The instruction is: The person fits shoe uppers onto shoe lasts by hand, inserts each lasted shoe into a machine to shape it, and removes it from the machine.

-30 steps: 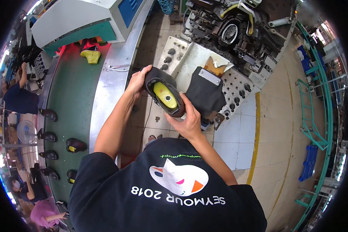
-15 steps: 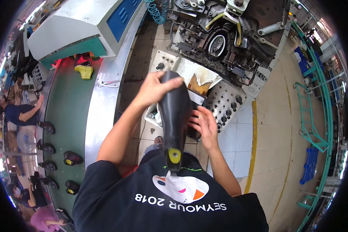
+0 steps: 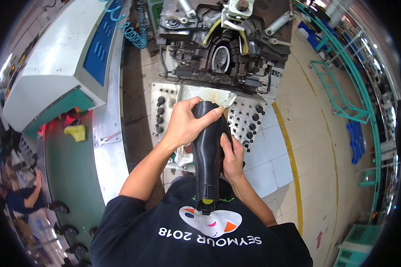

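Observation:
Close in front of my chest is a black shoe upper (image 3: pixel 206 153), stretched lengthwise over a shoe last. A bit of the yellow-green last (image 3: pixel 207 202) shows at the end nearest my shirt. My left hand (image 3: pixel 186 122) is closed around the far end, its thumb across the top. Against the right side of the upper, my right hand (image 3: pixel 232 158) is pressed with its thumb up; its other fingers are partly hidden underneath. Beyond both hands stands a shoe-lasting machine (image 3: pixel 220 59) with an oval ring in its middle.
Control panels with black knobs (image 3: pixel 255 117) flank a pale tray (image 3: pixel 203 92) below the machine. At left, a green conveyor (image 3: pixel 67 164) carries black shoes and a yellow piece (image 3: pixel 75 132) by a white-and-blue housing (image 3: pixel 53 58). A co-worker (image 3: pixel 24 196) is beyond it. Green racks (image 3: pixel 343 91) line the right.
My right hand, loosely open beside the upper before, now grips its side. The upper has tilted, showing less of the yellow last. My view has shifted, bringing the machine leftward.

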`<state>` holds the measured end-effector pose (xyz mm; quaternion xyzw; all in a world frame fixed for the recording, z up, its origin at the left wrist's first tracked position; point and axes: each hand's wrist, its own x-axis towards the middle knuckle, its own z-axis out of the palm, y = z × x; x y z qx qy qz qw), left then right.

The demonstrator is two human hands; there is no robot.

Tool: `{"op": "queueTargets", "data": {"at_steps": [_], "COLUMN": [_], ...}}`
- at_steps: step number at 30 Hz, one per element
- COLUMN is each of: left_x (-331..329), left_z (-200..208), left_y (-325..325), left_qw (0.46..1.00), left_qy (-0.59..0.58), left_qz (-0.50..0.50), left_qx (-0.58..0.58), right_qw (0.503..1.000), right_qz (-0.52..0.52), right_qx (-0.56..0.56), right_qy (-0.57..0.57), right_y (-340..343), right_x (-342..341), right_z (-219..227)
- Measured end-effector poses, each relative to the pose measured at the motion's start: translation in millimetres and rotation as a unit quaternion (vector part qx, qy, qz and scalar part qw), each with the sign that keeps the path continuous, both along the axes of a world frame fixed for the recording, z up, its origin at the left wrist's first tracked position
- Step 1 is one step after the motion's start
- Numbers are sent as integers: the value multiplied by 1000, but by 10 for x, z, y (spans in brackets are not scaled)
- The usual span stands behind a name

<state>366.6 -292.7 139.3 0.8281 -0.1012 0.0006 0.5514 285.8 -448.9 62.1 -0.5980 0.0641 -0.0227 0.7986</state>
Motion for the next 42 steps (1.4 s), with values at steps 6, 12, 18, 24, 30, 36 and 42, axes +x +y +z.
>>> {"op": "queueTargets", "data": {"at_steps": [6, 12, 18, 24, 30, 36, 42], "left_x": [278, 981, 1526, 1416, 1614, 1656, 1667], "left_z": [8, 261, -94, -507, -595, -497, -489], "left_y": [-95, -322, -461, -603, -677, -713, -627], "left_qw": [997, 994, 925, 841, 844, 833, 819], "left_qy": [20, 5, 224, 280, 219, 236, 282], "left_qz": [-54, -35, -15, 103, 145, 173, 172], "left_qx": [-42, -99, -306, -451, -467, -470, -469], "right_qw": [999, 990, 984, 980, 979, 976, 976], "right_qz": [-24, -138, -40, -62, -53, -72, -82], "right_qx": [-21, -24, 175, 173, 185, 187, 189], "right_qy": [-13, -33, 13, 70, 64, 80, 74], "right_y": [-7, -74, -280, -249, -277, -292, -236], "right_x": [22, 754, 1669, 2054, 2191, 2248, 2252], "right_z": [-58, 230, 446, 165, 153, 128, 163]}}
